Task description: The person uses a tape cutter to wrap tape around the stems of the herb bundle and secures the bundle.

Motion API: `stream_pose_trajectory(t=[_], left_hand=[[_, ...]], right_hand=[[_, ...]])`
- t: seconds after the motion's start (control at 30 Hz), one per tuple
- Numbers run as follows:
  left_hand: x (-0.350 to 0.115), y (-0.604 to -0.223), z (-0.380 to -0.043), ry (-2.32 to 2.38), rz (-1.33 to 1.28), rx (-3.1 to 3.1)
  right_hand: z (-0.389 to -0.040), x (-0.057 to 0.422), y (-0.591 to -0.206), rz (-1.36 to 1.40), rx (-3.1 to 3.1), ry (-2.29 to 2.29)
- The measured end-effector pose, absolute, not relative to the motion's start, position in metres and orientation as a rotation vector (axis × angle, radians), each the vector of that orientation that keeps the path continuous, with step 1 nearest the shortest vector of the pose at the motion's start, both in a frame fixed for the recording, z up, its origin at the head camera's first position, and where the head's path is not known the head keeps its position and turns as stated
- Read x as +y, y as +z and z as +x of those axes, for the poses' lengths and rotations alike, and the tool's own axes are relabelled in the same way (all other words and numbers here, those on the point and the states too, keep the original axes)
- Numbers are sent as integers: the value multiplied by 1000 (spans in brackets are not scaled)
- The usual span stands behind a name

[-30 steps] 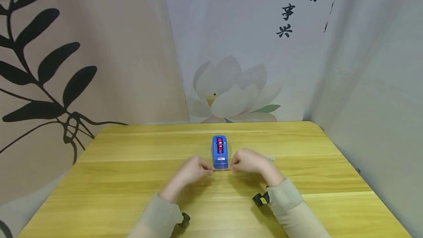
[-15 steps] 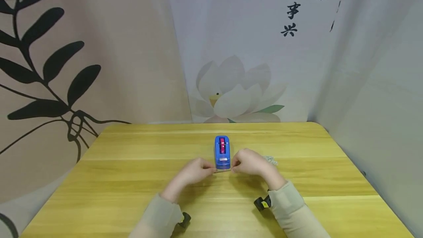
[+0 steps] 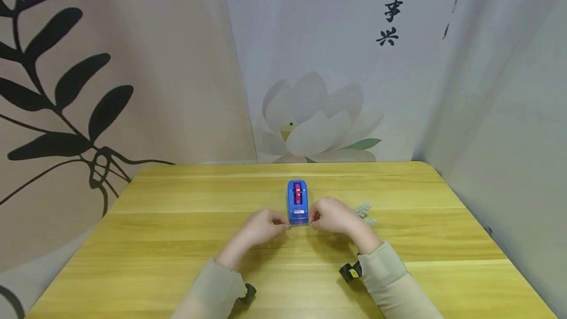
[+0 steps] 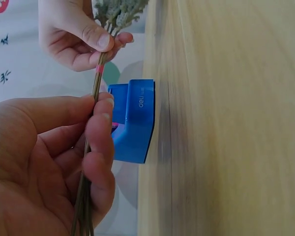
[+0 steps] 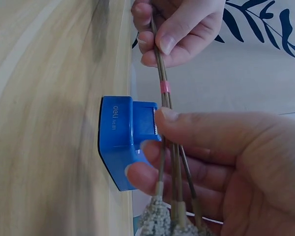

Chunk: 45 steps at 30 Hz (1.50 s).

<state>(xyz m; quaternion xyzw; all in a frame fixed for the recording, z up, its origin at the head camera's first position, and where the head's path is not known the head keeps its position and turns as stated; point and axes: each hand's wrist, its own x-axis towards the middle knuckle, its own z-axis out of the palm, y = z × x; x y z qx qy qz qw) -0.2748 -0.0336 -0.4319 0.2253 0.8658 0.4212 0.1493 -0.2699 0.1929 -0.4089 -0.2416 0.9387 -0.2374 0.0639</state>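
My left hand (image 3: 262, 225) pinches the bare lower stems of a small bunch of dried flowers (image 5: 155, 219) between thumb and fingers. Closer to the flower heads, my right hand (image 3: 333, 214) holds the same stems. A narrow band of pink tape (image 5: 165, 86) circles the stems between the two hands. Grey-green, fluffy heads stick out past the right hand. Just beyond the stems stands a blue tape dispenser (image 3: 298, 206) with a red-pink reel and a toothed cutting edge. In the head view the hands hide most of the stems.
A wooden table (image 3: 177, 260) lies beneath the hands and the dispenser. Behind it hangs a pale curtain (image 3: 195, 73) printed with dark leaves, a lotus and writing. Black wrist cameras sit at both cuffs.
The flower heads show more beyond the right hand, turned slightly upward. The stems look more level across the dispenser's front. Both hands stay almost in place, and the head view has shifted a little.
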Motion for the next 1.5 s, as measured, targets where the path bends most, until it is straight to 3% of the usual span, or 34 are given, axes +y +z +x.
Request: stream_pose_trajectory(t=[0.33, 1.5], left_hand=[[-30, -434, -274, 1163, 617, 2579], [-28, -437, -273, 1143, 614, 2566]], right_hand=[[-275, 197, -414, -700, 2720, -898], [-271, 194, -415, -719, 2806, -720]])
